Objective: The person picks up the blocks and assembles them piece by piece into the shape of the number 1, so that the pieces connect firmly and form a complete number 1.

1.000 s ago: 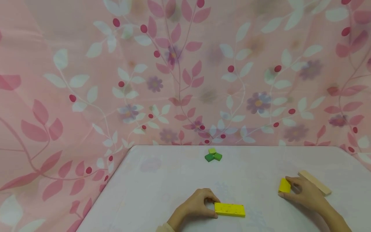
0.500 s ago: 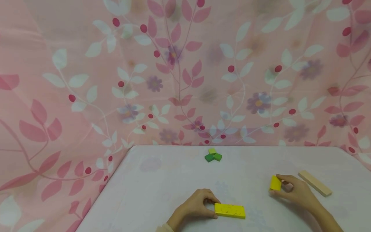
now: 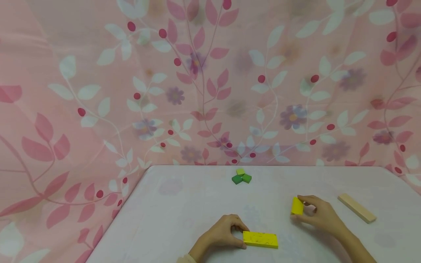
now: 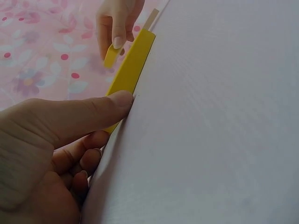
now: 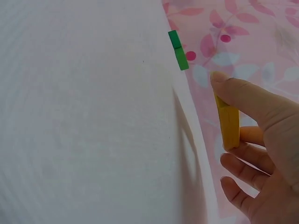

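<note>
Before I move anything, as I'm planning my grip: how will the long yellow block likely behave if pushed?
The long yellow block will probably be stiff: its edges look straight while the left hand pinches one end. It seems unlikely to roll or tip, since it lies low, broad flat face up.

Left fingers (image 4: 120, 99) hide part of the long yellow rectangular block (image 4: 134, 60); the head view's bottom edge crops the beige sleeve (image 3: 186, 258).

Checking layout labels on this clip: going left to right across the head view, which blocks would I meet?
Cluster of three green blocks, long yellow block held by the left hand, short yellow block held by the right hand, pale wooden block.
</note>
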Demonstrator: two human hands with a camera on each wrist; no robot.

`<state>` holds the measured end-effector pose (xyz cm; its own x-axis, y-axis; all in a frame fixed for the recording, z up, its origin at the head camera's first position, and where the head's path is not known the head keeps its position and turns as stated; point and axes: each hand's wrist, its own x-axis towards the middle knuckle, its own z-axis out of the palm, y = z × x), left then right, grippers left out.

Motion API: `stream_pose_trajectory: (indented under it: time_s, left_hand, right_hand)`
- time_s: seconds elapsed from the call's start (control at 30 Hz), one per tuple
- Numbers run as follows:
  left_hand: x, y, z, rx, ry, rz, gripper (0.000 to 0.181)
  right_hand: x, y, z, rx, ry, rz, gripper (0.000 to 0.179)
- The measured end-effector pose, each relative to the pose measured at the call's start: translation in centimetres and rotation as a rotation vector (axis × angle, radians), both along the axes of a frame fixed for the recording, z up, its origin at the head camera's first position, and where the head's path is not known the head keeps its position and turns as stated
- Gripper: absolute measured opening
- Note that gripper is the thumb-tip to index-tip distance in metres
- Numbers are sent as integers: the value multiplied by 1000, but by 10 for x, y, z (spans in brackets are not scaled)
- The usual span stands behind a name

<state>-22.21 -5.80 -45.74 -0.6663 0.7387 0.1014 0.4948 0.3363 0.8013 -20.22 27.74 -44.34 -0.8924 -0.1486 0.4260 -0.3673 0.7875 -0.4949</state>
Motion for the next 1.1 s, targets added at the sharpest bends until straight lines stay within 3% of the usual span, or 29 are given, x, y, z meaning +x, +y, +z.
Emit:
stream_pose_trajectory:
  time_s: [0.53, 1.1]
  left_hand:
    - [0, 0, 0, 10, 2, -7, 34]
    - [1, 0, 0, 14, 12, 4, 33]
  right_hand:
    - [-5, -23, 2, -10, 47, 92, 59]
    - [-6, -36, 7, -57, 28, 115, 62]
